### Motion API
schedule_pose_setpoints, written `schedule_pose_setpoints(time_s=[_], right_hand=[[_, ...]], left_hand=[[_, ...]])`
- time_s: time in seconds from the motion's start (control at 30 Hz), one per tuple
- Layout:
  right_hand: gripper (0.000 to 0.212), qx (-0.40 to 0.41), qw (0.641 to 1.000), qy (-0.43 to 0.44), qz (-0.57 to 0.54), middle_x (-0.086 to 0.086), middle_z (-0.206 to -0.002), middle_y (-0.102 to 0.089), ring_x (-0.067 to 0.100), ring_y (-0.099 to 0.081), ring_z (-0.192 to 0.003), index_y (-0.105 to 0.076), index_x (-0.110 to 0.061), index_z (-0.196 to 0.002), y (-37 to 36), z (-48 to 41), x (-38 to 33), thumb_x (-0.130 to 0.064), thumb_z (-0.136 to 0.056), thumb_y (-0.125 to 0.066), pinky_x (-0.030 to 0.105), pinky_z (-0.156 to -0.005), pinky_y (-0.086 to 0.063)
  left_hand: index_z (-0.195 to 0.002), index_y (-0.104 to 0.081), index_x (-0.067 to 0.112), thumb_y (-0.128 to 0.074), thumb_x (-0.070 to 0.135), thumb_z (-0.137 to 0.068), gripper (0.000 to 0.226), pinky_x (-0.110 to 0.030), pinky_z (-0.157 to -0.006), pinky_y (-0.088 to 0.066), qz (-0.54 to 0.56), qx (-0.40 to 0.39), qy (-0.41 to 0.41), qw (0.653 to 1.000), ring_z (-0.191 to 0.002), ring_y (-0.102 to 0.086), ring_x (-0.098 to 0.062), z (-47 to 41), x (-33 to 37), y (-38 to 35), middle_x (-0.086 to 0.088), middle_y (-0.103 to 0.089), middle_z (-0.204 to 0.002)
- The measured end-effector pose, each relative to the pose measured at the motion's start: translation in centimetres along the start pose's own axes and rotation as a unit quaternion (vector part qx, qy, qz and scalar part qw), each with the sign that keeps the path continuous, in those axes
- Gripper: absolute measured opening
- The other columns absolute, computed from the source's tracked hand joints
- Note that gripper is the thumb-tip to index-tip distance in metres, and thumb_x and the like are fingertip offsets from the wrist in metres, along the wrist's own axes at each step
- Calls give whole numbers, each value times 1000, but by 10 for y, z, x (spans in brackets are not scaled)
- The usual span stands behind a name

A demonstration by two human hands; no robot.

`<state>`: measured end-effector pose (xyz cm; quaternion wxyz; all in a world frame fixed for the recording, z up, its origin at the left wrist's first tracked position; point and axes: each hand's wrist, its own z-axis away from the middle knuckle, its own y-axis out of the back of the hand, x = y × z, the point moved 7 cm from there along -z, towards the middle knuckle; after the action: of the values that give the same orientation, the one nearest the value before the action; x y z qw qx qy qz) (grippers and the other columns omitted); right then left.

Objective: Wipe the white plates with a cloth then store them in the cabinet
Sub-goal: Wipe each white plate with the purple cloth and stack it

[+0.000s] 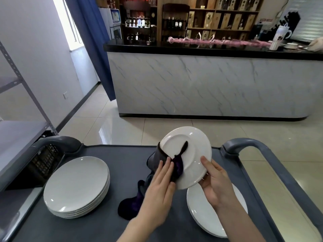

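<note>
A tiled floor [122, 126] runs back to a marble-fronted bar [201, 84] with bottle shelves behind it; nearest the camera stands a grey cart [122, 163] that carries the plates. The step in hand is wiping; the right hand [215, 182] grips a white plate [190, 154] by its near rim, thumb on the face, tilted up above the cart; the left hand [157, 187] presses a dark cloth [177, 167] on the plate's left side with straight fingers, the cloth's tail hanging to the cart. A taller stack [76, 186] sits to the left, a lower stack [204, 212] under the right hand; which is already wiped I cannot tell. Next, probably, sweep the cloth across the rest of the face, then set the plate down; storing comes later, and no cabinet shows plainly.
</note>
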<state>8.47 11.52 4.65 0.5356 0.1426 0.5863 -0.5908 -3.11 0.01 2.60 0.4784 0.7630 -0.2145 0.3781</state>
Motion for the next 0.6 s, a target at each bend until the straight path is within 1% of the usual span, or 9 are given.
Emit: schedule_pose_setpoints(time_s=[0.13, 0.23, 0.3, 0.37, 0.4, 0.43, 0.5, 0.57, 0.6], right_hand=[[26, -26, 999, -15, 11, 16, -99, -76, 21, -75, -83, -79, -6, -97, -6, 5, 12, -21, -81, -65, 27, -62, -60], [30, -57, 998, -29, 24, 15, -108, -75, 22, -73, -93, -77, -9, -106, -9, 12, 20, -26, -85, -62, 28, -69, -60], [28, -60, 997, -34, 31, 16, -109, -74, 23, -73, -93, -78, -10, -104, -10, 15, 23, -22, -82, -64, 31, -70, -60], [24, -49, 998, -38, 33, 17, -105, -75, 23, -74, -88, -79, -10, -98, -7, 16, 23, -17, -79, -67, 32, -67, -60], [22, -44, 998, -39, 36, 17, -104, -75, 23, -74, -87, -80, -9, -96, -5, 16, 21, -16, -79, -67, 32, -66, -60], [20, -38, 998, -38, 40, 18, -103, -75, 23, -74, -86, -80, -8, -94, -3, 15, 19, -15, -80, -67, 31, -65, -60], [18, -23, 998, -33, 40, 17, -100, -76, 23, -74, -83, -80, -8, -90, 3, 14, 13, -15, -79, -68, 31, -62, -59], [17, -8, 999, -28, 32, 15, -98, -76, 21, -74, -80, -81, -10, -88, 8, 12, 8, -16, -77, -70, 30, -60, -59], [16, -2, 999, -26, 29, 14, -96, -77, 21, -74, -79, -81, -10, -87, 11, 11, 6, -16, -76, -70, 30, -59, -58]], left_hand=[[-152, -12, 34, -28, 26, -100, 55, -25, -122, 0, -22, -6, -20, 1000, -148, 1, 4, 2, 29, -16, 23, -9, -161], [-152, -8, 36, -21, 30, -99, 54, -26, -122, 5, -43, -24, -14, 999, -145, 3, 11, -21, 34, -12, 24, -7, -160], [-154, -7, 36, -19, 31, -103, 52, -32, -122, 4, -42, -44, 16, 998, -143, 7, 14, -41, 23, -7, 24, -5, -161], [-155, -7, 34, -25, 28, -107, 52, -38, -123, 2, -57, -54, 51, 996, -140, 8, 15, -56, 6, -2, 23, -2, -161], [-156, -7, 35, -27, 28, -107, 53, -39, -123, 2, -69, -55, 61, 994, -140, 9, 14, -59, -2, -1, 23, 0, -161], [-156, -7, 35, -28, 29, -107, 54, -37, -123, 1, -74, -53, 64, 994, -142, 10, 12, -60, -8, 1, 24, 1, -161], [-156, -9, 35, -30, 29, -106, 54, -21, -121, 0, -55, -40, 61, 996, -145, 7, 9, -54, -19, 2, 27, 2, -158], [-155, -12, 37, -34, 28, -106, 54, -5, -112, 2, -28, -22, 67, 997, -147, 3, 8, -42, -28, 1, 33, 3, -154], [-154, -12, 38, -35, 27, -106, 55, -1, -110, 1, -21, -15, 72, 997, -146, 1, 10, -34, -31, -1, 36, 3, -153]])
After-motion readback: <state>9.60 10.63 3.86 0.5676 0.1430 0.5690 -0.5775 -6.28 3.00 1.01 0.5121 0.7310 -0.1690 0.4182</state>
